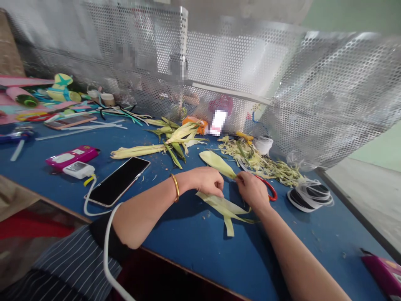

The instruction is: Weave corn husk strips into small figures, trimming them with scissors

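My left hand (205, 180) rests closed on the blue table (188, 238), fingers curled over pale green corn husk strips (224, 207) that lie beneath it. My right hand (252, 190) is closed too, pinching the end of a wider husk leaf (217, 163) that points up and left from it. Red-handled scissors (271, 190) lie just behind my right hand, partly hidden by it. A gold bangle sits on my left wrist.
More husks and leaves (169, 140) lie farther back, with a heap of shredded husk (263, 161) to the right. A black phone (117, 180), a pink device (70, 155), coils of wire (310, 195) and a perforated metal screen (238, 71) surround the spot.
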{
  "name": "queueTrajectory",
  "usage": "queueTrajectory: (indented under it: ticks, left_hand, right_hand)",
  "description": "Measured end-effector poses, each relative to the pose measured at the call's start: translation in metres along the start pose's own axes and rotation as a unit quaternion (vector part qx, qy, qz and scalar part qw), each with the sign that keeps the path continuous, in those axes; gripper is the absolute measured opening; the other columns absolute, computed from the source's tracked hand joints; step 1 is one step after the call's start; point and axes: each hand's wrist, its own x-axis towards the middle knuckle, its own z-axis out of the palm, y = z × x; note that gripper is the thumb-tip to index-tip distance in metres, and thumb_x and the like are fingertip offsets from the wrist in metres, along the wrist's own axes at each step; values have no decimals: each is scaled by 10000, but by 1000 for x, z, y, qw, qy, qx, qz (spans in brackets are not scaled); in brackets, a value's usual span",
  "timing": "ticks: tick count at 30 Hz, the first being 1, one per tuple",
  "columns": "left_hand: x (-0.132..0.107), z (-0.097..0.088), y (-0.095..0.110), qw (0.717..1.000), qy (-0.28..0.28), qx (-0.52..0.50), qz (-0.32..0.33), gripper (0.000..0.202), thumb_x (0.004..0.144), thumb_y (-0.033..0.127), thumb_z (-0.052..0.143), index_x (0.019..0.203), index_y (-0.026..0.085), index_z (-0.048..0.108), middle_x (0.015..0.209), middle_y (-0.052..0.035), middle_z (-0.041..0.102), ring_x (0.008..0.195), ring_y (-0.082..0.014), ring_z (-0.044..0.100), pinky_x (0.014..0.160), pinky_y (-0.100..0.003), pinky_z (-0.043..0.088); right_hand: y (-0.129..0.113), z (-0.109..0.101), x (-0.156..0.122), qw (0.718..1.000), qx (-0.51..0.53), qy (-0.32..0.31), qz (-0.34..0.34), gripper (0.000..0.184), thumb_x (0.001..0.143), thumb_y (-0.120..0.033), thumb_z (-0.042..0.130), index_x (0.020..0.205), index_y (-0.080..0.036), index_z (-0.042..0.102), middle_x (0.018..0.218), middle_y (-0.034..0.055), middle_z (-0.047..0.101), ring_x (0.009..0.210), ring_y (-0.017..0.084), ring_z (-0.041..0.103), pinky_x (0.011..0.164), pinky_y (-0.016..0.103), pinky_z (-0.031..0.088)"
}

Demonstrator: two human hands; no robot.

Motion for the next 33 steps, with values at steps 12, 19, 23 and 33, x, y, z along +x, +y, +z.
queueTrajectory:
  ticks: [12,19,23,33]
  left_hand:
    - [11,-11,-60,887,371,153,-228,186,832,235,595,883,171,761,1015,-145,694,1084,-302,563,926,-371,387]
    - [8,-25,-86,864,347,173,-321,297,876,297,514,876,142,767,918,-159,726,982,-305,628,913,-406,392]
    - [4,-41,-63,810,542,35,-223,283,848,350,531,825,191,764,838,-86,736,848,-245,651,767,-328,433]
    - [-12,-63,-30,730,525,-438,-17,424,751,420,637,442,172,487,471,22,490,499,-94,481,595,-247,407]
  right_hand:
    - [10,-11,4,933,254,164,194,175,844,-346,546,770,-205,619,639,36,686,644,214,633,636,296,405]
    - [20,4,10,872,412,182,193,324,783,-519,622,796,-195,629,641,27,686,633,211,649,621,306,453]
    - [21,8,10,865,433,182,178,372,761,-561,642,795,-191,630,658,26,691,636,208,659,640,312,469]
    - [-9,-22,35,865,436,218,116,229,821,-409,600,848,-187,648,739,44,715,732,206,664,763,361,488]
